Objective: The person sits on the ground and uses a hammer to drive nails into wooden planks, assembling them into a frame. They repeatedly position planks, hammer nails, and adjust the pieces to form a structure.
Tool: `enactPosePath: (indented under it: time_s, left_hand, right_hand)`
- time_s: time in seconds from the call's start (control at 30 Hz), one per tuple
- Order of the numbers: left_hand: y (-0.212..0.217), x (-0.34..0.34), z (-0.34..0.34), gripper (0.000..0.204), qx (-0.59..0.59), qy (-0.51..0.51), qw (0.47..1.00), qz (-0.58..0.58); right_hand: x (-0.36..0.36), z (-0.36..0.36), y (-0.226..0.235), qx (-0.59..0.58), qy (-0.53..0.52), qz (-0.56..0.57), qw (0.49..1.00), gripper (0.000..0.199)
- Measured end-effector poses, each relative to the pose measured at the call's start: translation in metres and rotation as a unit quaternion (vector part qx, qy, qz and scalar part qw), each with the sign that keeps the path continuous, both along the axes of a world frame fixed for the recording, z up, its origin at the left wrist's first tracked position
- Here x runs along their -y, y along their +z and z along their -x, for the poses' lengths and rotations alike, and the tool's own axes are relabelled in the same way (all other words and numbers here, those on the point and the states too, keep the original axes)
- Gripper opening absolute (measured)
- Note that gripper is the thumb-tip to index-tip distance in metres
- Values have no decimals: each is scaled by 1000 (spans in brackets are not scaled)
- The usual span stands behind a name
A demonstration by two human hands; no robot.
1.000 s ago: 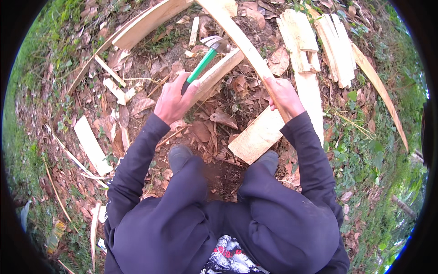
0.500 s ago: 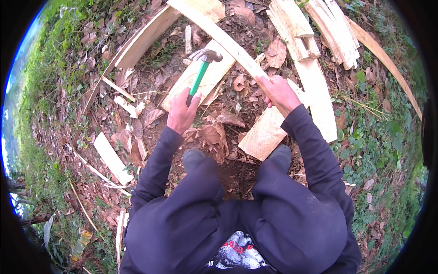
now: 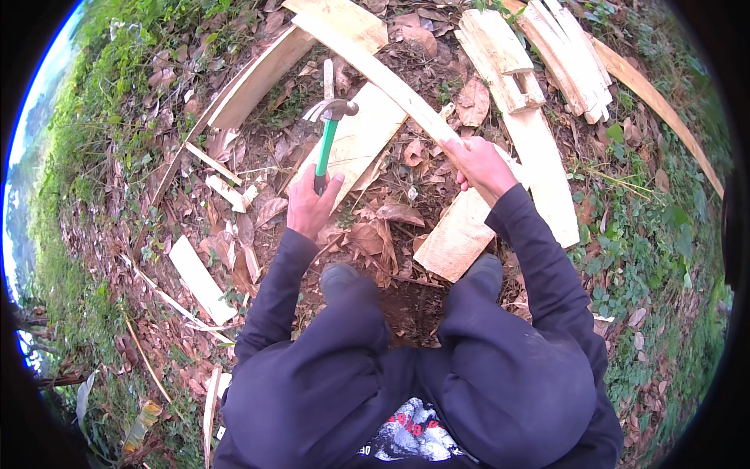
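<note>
My left hand (image 3: 311,208) is closed round the black grip of a claw hammer (image 3: 326,139) with a green handle. The hammer's metal head points away from me, above a short pale board (image 3: 361,134) on the ground. A long, narrow wooden strip (image 3: 384,80) is gripped near its close end by my right hand (image 3: 483,166). It slants up to the far left, where its other end overlaps a wide plank (image 3: 348,23). Beneath my right hand, near my right foot, lies another short board (image 3: 455,237); the hand partly hides it.
Stacked split planks (image 3: 500,59) and a bundle of slats (image 3: 566,59) lie at the far right. Another plank (image 3: 262,78) leans on edge at the far left. An offcut (image 3: 201,280) rests left of my left arm. Dry leaves (image 3: 400,213) and green plants surround everything.
The hammer in my left hand has shifted slightly left and toward me, its head turning a little. My right hand keeps its hold on the wooden strip. The whole view has moved slightly.
</note>
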State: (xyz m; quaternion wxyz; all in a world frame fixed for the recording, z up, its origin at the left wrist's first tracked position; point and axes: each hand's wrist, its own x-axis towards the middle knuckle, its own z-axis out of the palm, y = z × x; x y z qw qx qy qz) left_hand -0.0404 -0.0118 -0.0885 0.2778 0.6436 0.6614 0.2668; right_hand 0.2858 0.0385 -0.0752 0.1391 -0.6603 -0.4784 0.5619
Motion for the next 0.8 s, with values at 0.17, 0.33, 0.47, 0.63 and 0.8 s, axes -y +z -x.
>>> enactPosePath:
  time_s: [0.17,0.33,0.47,0.63,0.8]
  left_hand:
    - [-40,-5,37,42,-112,-35,988,-96]
    - [-72,7,53,44,-193,-11,981,-19]
    - [-58,6,67,38,-32,10,998,44]
    - [-45,30,70,31,-3,-21,1000,-12]
    - [-39,44,65,28,37,-36,995,-82]
  right_hand:
    - [1,5,2,-7,-7,-6,1000,53]
    - [4,7,2,-25,-6,-11,1000,53]
    - [-5,16,12,-52,8,3,999,50]
    - [-14,32,20,-50,10,30,998,51]
    - [-26,52,33,2,30,31,999,49]
